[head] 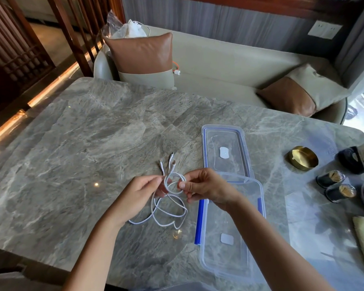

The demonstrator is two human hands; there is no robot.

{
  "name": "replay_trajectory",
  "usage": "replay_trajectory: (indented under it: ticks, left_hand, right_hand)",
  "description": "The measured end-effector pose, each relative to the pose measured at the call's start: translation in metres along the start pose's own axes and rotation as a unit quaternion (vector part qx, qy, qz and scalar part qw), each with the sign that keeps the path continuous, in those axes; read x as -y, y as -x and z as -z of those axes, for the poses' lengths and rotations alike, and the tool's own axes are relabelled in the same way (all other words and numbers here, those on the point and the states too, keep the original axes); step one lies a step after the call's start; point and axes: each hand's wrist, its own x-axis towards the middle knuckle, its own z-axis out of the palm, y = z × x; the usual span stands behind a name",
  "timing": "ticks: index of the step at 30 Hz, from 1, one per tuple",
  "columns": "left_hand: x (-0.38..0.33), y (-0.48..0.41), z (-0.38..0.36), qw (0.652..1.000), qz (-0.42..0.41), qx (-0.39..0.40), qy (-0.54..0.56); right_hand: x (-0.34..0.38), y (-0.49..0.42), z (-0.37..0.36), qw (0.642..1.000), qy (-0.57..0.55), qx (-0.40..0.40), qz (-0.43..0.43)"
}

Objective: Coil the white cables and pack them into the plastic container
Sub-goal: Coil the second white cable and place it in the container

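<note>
While L hand (142, 189) & R hand (202, 185) pinch white cables (172, 183) | coil between fingertips

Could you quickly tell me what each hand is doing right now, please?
Left hand: closed, fingers pinching the white cable near its plugs.
Right hand: closed, fingers holding the small coiled loop of the same cable.

Both hands pinching white cable (172, 185) — small coil, marble table (82, 143)
</note>
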Motion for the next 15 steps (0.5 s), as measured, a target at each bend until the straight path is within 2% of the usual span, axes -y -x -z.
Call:
replay_trajectory:
  ticks: [7, 15]
  left_hand:
    - [-0.002, 0.005, -0.019, 0.990, 0.060, -0.076, 0.102]
    - [-0.003, 0.003, -0.032, 0.974, 0.014, -0.160, 0.162]
  right_hand:
    - [-0.008, -0.004, -0.012, 0.998, -0.030, -0.051, 0.020]
    - [-0.011, -0.007, -0.024, 0.991, -0.087, -0.095, 0.040]
